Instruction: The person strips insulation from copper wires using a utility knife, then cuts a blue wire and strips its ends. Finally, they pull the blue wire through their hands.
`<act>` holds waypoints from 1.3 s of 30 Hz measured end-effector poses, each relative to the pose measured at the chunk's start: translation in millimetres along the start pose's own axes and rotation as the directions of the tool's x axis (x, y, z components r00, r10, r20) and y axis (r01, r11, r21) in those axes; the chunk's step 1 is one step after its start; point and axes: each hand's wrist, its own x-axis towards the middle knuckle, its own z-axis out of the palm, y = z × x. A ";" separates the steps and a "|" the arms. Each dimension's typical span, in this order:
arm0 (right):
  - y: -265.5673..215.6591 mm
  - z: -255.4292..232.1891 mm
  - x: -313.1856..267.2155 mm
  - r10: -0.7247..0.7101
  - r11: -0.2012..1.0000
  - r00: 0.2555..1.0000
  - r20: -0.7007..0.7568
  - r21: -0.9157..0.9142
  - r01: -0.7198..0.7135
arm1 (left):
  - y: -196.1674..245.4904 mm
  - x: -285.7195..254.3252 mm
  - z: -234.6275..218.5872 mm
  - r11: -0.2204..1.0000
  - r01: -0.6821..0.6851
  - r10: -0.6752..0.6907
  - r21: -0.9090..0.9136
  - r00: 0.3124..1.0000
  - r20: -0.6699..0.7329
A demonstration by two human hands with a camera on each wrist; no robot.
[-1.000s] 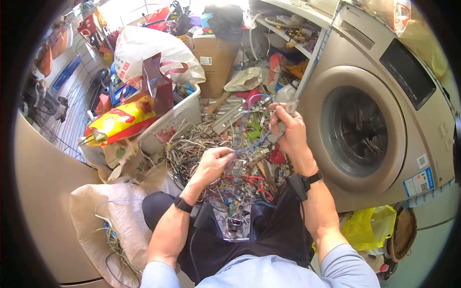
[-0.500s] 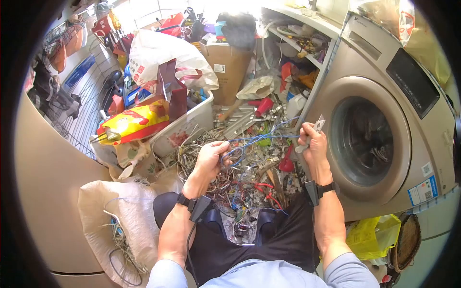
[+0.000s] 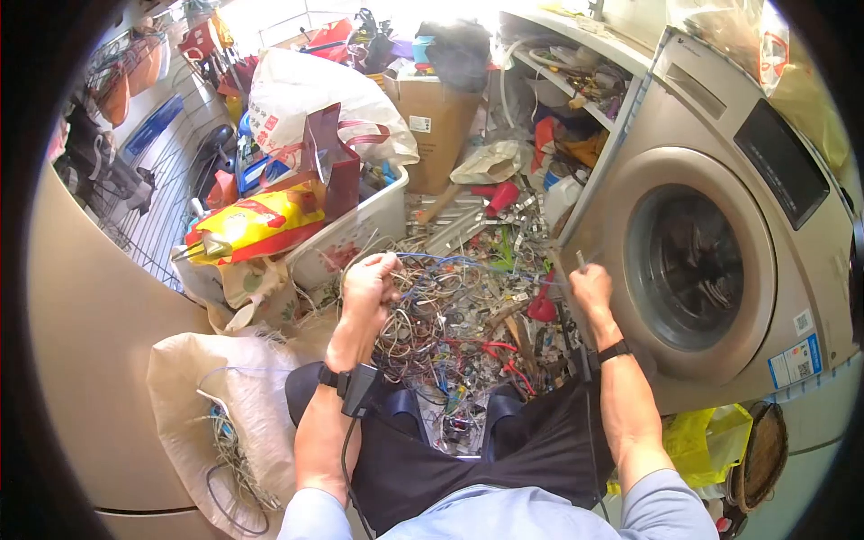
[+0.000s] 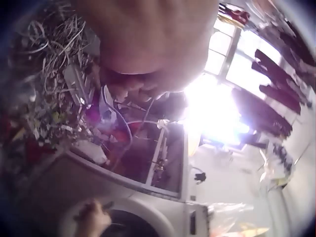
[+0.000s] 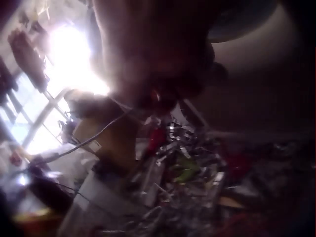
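Note:
A thin blue cable (image 3: 441,258) stretches between my two hands above a heap of scrap. My left hand (image 3: 369,286) grips it with curled fingers, at the left over the tangled wires (image 3: 416,315). On the right, in front of the washing machine, my right hand (image 3: 591,290) is closed round the cable's other end and a small grey piece (image 3: 581,260), mostly hidden by the fingers. In the right wrist view, the cable (image 5: 98,133) runs up to the fingers of my dark, blurred right hand (image 5: 153,59). The left wrist view shows the cable (image 4: 123,121) hanging below my left hand (image 4: 153,44).
The washing machine (image 3: 605,360) stands close on the right. A white bin (image 3: 373,216) full of bags is at the back left, with a cardboard box (image 3: 436,135) behind it. A woven sack (image 3: 189,378) with wires lies at the left. Red-handled pliers (image 3: 508,360) rest on the scrap.
My hands have moved apart, the left one leftward and the right one to the right and down. The blue cable, looped and slack before, is now drawn out between them. The head view has shifted slightly.

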 end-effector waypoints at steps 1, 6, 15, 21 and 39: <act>8.6 10.1 -1.8 0.055 0.985 0.982 0.181 -0.172 -0.024 | 2.3 -0.1 -6.2 0.999 0.008 -0.008 -0.046 1.000 0.000; -0.8 37.6 -47.6 -0.106 0.884 0.886 0.451 -0.365 0.291 | 12.2 -6.4 -11.7 0.998 -0.004 0.004 -0.057 1.000 0.002; -158.0 6.8 -108.0 -0.807 0.488 0.591 -0.009 0.554 0.675 | -21.4 -8.4 32.0 0.887 0.331 -0.285 -0.323 0.941 0.181; -172.2 39.6 -141.8 -0.843 0.485 0.535 0.056 0.507 0.712 | -12.1 -10.0 31.3 0.831 0.355 -0.307 -0.429 0.935 0.178; -35.7 90.3 -222.7 -0.690 0.721 0.265 0.673 0.608 0.333 | 95.6 -18.2 -66.7 0.777 -0.499 0.382 -0.384 0.858 -0.343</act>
